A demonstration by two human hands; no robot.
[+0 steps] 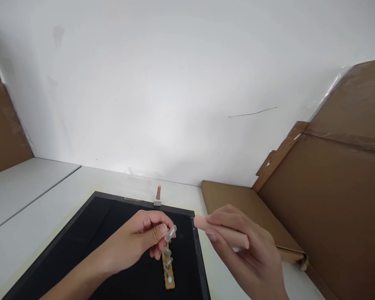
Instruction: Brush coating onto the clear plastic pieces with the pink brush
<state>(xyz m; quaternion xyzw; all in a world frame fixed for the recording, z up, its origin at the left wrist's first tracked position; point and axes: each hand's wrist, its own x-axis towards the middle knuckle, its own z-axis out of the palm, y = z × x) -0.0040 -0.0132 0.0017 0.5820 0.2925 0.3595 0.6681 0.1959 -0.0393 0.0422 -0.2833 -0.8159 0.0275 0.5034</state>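
Cardboard panel (pixel 6 121), brown, one: stands at the far left.

White table (pixel 51 179), one: pale top, a dark seam across its left part.

Black mat (pixel 65 246), one: flat on the table, dark rim, faint marks on its surface.

My left hand (pixel 143 235): above the mat, thumb and forefinger pressed together in a pinch, the other fingers curled beneath. Contents listed below.

White block (pixel 157 202), one, small: at the mat's far rim, a pink peg (pixel 158 191) upright on it.

Brown strip (pixel 169 284), one: lies on the mat below my left hand, with small clear and pale bits along it. Their exact nature I cannot tell.

Clear piece (pixel 171 233), one: in my left pinch, raised above the mat and tilted. I judge it very light, stiff, rather slippery and perhaps thin enough to crack; best held lightly by its lower end, the free end left exposed.

Pink tube (pixel 233 236), one: level with the clear piece, well apart from it, its narrower end pointing left. Likely light, rigid and smooth; the middle of the barrel gives the surest hold.

My right hand (pixel 253 250): thumb and fingers pinching that barrel, near the mat's right edge.

Cardboard box (pixel 234 200), flat, one: behind my right hand.

Large cardboard sheet (pixel 337 187), one: far right, upright, leaning.
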